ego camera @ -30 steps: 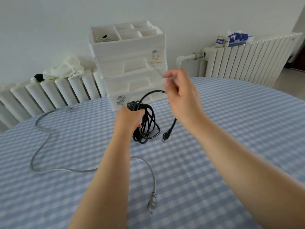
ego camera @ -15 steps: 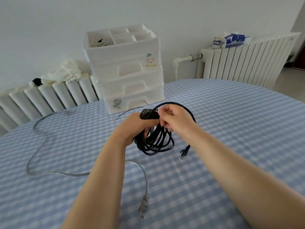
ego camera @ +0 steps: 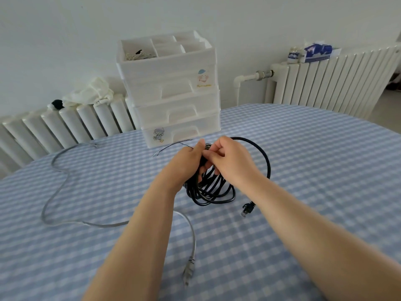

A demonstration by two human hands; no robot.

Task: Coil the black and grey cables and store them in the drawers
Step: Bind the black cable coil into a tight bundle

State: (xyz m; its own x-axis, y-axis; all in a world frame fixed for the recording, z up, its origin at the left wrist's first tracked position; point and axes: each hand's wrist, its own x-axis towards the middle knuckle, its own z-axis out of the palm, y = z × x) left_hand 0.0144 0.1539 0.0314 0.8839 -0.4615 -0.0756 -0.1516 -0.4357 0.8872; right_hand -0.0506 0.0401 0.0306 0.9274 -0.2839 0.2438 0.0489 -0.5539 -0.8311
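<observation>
Both hands on the black cable coil, centre frame

Left hand (ego camera: 186, 164) grips the black cable (ego camera: 213, 193); right hand (ego camera: 232, 158) pinches its top. Grey cable (ego camera: 52, 200) sprawls lower left on the tabletop (ego camera: 314, 170); drawers (ego camera: 173, 98) sit above.

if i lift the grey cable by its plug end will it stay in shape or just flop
Likely flop: the grey cable lies in loose wandering curves on the table, so it seems limp rather than springy. It looks thin, so probably light. The plug is the bulkiest part, so the slack would probably trail behind and drag across the cloth.
</observation>
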